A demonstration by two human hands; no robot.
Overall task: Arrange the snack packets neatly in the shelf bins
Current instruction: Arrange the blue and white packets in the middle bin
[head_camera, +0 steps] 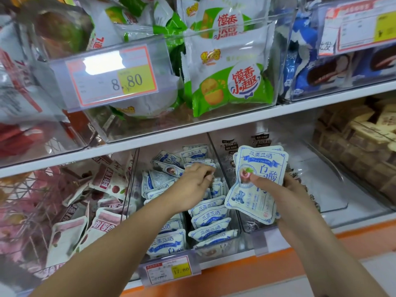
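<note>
Shelf bin, left hand among packets

Both bare forearms reach forward. The left hand hangs palm-down, fingers curled, grip unclear. The right hand pinches a stack of packets, thumb in front.

Hands: two, the left hand and the right hand, both above the lower price tag. Price tags: three, namely the lower one, the 8.80 price tag high above-left of it, and a third price tag far up-right. Shelf edges: two, a white shelf edge above it and an orange shelf edge beside it. Blue-and-white packets directly above it: over a dozen, exact number unclear. Green-and-white packets higher up: at least four.
</note>
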